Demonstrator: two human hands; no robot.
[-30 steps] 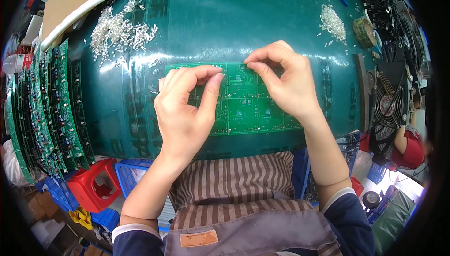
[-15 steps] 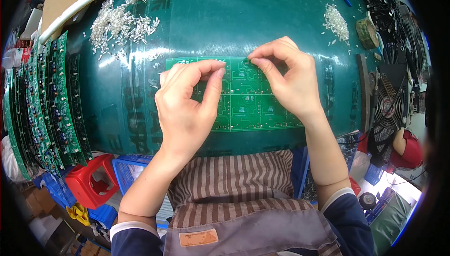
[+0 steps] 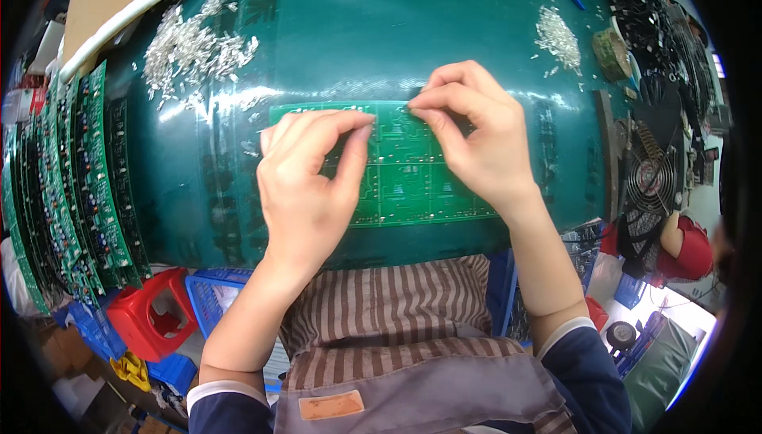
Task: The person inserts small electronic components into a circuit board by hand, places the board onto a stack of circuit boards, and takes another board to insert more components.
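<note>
The green board (image 3: 405, 172) lies flat on the mat (image 3: 333, 45), where it was before. Both hands have slid up to its top edge. The left hand (image 3: 305, 188) and right hand (image 3: 476, 136) pinch narrow there, maybe pressing tiny parts in.

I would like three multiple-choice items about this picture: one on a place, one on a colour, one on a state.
1. Where do the racked boards stand?
A. left of the mat
B. right of the mat
C. on the person's lap

2. What colour is the mat?
A. red
B. dark green
C. white

3. How are the right hand's fingers?
A. spread flat
B. pinched at the panel's top edge
C. off the panel

Key: 1 A, they line the left rim; 2 B, green throughout; 3 B, fingertips meet there.
</note>
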